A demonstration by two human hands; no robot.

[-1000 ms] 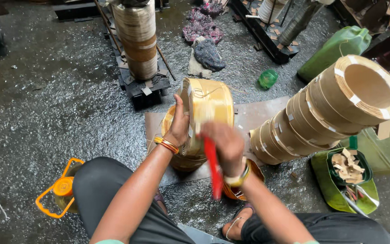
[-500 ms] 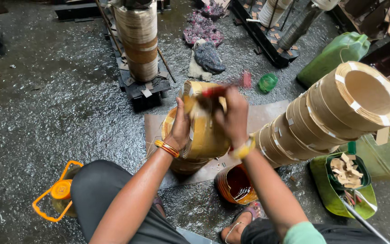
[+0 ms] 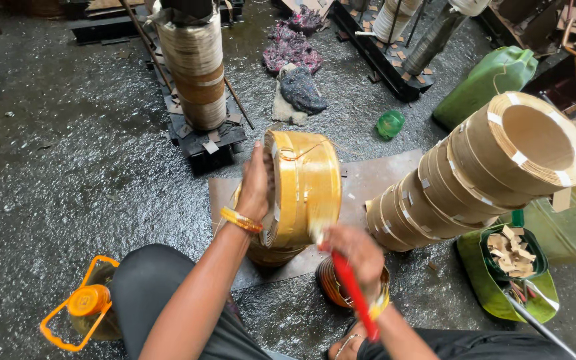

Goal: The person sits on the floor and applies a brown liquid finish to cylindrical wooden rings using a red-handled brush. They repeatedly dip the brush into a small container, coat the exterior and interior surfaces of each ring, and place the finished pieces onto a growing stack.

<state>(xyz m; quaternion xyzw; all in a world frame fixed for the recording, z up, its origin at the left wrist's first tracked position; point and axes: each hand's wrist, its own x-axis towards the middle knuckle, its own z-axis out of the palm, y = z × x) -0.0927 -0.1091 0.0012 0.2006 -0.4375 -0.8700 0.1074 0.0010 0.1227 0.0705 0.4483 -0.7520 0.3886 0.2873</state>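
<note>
Left hand — coil edge

Bare forearms, gold bangle on left wrist, yellow bangle on right, dark trousers

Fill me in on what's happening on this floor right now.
A person sits on the wet, dark floor, working on a yellow-taped coil. The left hand steadies the coil on edge, above another yellow coil resting on a metal sheet. The right hand grips a red-handled brush at the coil's lower side, over a small tin. A leaning stack of paper-wrapped coils stands to the right, and an orange-capped jug sits by the left knee.
</note>
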